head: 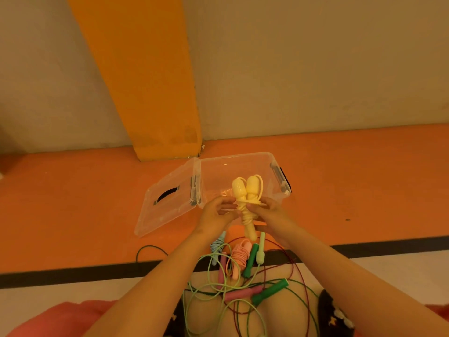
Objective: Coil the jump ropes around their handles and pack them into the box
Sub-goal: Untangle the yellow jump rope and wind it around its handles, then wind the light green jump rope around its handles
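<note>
A pale yellow jump rope [245, 198] shows against a clear box [243, 171] with black latches [284, 177], on an orange floor [73, 203] crossed by a black stripe [97, 273], near a pink rope [239, 259], dark green handles [269, 291] and a light blue handle [216, 246].

A broad orange painted column [145, 81] rises against the beige wall [315, 57] on the far side. Nearer, a black stripe [73, 273] edges the orange floor [73, 203].
</note>
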### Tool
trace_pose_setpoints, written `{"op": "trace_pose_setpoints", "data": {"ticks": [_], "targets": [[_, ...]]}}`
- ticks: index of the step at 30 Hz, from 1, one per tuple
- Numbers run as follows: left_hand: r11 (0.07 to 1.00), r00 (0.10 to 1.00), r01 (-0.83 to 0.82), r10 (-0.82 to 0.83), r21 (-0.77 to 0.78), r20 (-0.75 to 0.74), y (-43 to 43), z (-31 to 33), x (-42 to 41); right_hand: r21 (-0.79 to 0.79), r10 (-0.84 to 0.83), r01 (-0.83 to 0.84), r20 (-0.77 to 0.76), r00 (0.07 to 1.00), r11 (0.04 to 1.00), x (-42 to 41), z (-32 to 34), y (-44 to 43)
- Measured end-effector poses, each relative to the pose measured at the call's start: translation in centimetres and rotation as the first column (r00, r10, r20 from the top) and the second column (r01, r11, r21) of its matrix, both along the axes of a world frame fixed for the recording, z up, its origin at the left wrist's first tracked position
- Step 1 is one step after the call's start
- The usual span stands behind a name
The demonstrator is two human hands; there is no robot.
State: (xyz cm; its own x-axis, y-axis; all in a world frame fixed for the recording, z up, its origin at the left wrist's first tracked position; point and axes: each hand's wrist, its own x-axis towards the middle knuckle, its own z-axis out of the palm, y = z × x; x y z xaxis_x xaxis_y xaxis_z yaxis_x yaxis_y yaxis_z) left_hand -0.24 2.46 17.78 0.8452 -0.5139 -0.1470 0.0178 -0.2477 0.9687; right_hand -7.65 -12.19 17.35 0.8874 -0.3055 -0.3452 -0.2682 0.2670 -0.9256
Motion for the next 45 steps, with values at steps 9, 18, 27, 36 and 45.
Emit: {"op": "trace_pose_setpoints", "data": {"ticks": [9, 18, 27, 36, 45], "targets": [[0.985, 0.976, 0.002, 0.035, 0.173, -0.215, 0.7, -11.5, 0.8, 0.032, -0.006, 0.015, -0.266, 0.964, 0.999, 1.2, -10.2, 1.3], [0.972, 0.969, 0.052, 0.007, 0.23, -0.249, -1.0, -20.5, 3.8, 0.05, -0.098, 0.119, -0.32, 0.942, 0.992, 4.2, -18.4, 0.5], [0.956, 0.98, 0.131, -0.084, 0.264, -0.182, -4.0, -25.6, 5.9, 0.005, -0.057, 0.063, -0.372, 0.926, 0.998, 7.2, -24.5, -1.5], [0.92, 0.989, -0.146, 0.148, 0.364, 0.024, -3.2, -26.9, 4.8, -0.055, -0.111, 0.097, -0.386, 0.916, 0.994, 6.1, -25.8, -4.2], [0.897, 0.996, 0.033, 0.008, 0.44, -0.09, -2.0, -28.1, -0.9, -0.255, -0.134, -0.002, -0.512, 0.848, 0.967, 0.5, -27.1, -5.1]]}}
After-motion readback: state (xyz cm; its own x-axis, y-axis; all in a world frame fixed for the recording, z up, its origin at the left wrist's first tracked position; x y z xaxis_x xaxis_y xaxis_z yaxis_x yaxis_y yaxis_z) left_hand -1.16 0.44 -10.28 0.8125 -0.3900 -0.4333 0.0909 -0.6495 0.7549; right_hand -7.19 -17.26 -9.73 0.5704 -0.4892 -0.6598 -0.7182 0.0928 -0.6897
